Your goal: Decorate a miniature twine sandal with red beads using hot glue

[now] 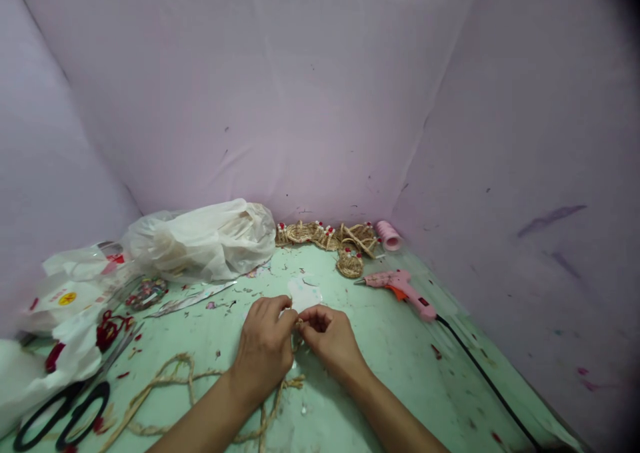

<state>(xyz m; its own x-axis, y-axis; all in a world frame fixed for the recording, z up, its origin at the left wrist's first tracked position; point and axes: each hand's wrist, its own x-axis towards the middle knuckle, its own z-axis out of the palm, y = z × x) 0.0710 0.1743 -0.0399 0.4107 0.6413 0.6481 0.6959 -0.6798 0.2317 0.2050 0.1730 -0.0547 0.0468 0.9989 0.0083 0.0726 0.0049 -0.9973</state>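
Observation:
At the middle of the green work surface, my left hand [267, 339] and my right hand [330, 336] meet with their fingertips pinched close together. Both are closed on a short bit of twisted straw-coloured rope [297, 339], mostly hidden behind the fingers. A longer length of the same rope [160, 386] lies in loose loops under and left of my left forearm. Its frayed end [295, 381] shows just below the hands. Beyond the fingertips lies a small white sheet [305, 293].
A pink glue gun [400, 286] with a black cord lies right. Woven rope pieces with red and white beads [305, 233] and a pink thread spool [389, 235] line the back wall. Left are black-handled scissors [83, 399], red yarn [111, 329], a bead pack [147, 291] and plastic bags [210, 239].

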